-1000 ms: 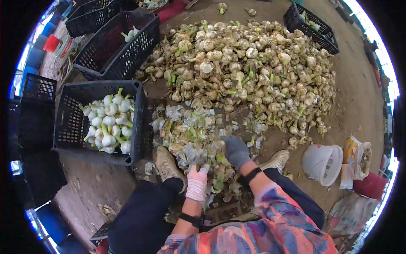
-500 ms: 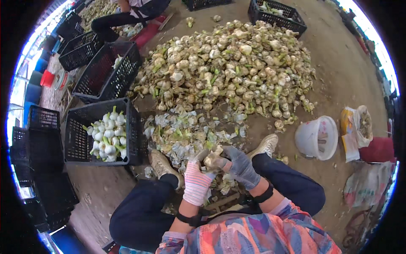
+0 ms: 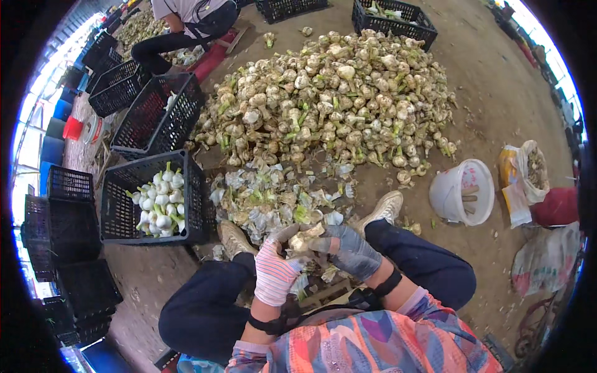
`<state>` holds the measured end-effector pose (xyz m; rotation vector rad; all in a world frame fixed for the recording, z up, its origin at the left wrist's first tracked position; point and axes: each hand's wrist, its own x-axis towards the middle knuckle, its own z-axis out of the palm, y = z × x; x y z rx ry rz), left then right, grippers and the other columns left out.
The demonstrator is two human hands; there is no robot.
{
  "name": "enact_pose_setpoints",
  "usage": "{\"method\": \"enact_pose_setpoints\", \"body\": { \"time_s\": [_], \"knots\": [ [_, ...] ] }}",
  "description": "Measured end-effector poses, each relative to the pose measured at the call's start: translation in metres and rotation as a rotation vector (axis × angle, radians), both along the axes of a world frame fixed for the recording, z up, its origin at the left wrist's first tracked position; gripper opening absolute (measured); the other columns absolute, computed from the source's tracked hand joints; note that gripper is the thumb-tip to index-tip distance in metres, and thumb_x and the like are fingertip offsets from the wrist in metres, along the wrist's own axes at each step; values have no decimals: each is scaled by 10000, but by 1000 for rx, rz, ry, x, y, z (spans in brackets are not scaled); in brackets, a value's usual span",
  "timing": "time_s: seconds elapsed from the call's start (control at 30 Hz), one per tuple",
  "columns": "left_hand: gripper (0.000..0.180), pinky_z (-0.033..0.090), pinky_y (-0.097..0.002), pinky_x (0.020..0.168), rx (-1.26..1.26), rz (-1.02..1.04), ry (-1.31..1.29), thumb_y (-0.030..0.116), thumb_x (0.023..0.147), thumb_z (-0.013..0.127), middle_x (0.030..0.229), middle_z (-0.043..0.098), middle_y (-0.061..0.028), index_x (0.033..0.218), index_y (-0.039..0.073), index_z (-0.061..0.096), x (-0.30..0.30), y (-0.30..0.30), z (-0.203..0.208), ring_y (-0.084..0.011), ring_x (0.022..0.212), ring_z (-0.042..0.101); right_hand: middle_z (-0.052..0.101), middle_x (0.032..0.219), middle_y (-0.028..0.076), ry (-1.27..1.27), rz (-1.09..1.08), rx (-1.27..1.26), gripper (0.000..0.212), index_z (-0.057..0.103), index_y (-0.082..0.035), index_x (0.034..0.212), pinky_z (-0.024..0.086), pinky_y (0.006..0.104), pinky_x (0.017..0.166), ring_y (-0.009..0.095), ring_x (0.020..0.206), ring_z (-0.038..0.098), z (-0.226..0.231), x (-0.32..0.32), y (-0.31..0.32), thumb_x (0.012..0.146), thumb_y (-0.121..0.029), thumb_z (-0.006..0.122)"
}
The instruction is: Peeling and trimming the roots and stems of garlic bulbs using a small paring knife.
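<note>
Between my two gloved hands, low in front of me, is a garlic bulb (image 3: 303, 240) with dirty outer skin. My left hand (image 3: 275, 266), in a pink-striped white glove, closes on it from the left. From the right, my right hand (image 3: 353, 250), in a grey glove, has thumb and fingers pressed against it. Peeled skins (image 3: 267, 202) lie on the ground just beyond my hands, between my shoes. Farther off rises a large heap of unpeeled garlic bulbs (image 3: 336, 99). To the left, clean white garlic bulbs (image 3: 160, 202) with green stems fill part of a black crate (image 3: 115, 217).
Other black crates (image 3: 158, 118) stand at the far left, with stacked ones (image 3: 74, 230) at the left edge. On the right are a white bucket (image 3: 448, 193) and an open sack (image 3: 528, 180). Another person (image 3: 199, 22) sits at the upper left; one more crate (image 3: 398, 25) stands behind the heap.
The view has shifted slightly, showing more of the other person. My hands have moved a little left and still hold the garlic bulb, with my right fingers changed in position on it.
</note>
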<state>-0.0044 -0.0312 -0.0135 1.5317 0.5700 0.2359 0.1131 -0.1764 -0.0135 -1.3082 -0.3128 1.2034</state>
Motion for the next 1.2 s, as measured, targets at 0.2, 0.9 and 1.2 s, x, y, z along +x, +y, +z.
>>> {"method": "enact_pose_setpoints", "body": {
  "time_s": [0.2,0.9,1.2],
  "knots": [
    [572,494,-309,887,43,2,57,114,708,807,1119,646,-113,1213,-25,577,5,-7,21,-172,1010,612,632,789,43,93,-21,127,366,630,-25,1068,464,278,616,107,673,565,-10,4,-8,893,-346,646],
    [582,504,-318,843,571,-31,-6,109,667,811,1075,647,-146,1195,-13,599,3,-10,26,-220,960,631,636,877,189,-765,-49,33,235,621,14,976,496,396,720,341,812,624,-20,-2,-3,877,-197,596],
    [630,466,-217,594,-626,95,-68,429,882,604,961,655,-75,1313,-22,513,-3,-13,15,-113,747,606,608,944,193,-1125,-190,44,197,599,12,1005,500,420,769,364,866,607,-22,-14,7,847,-103,575]
  ]
}}
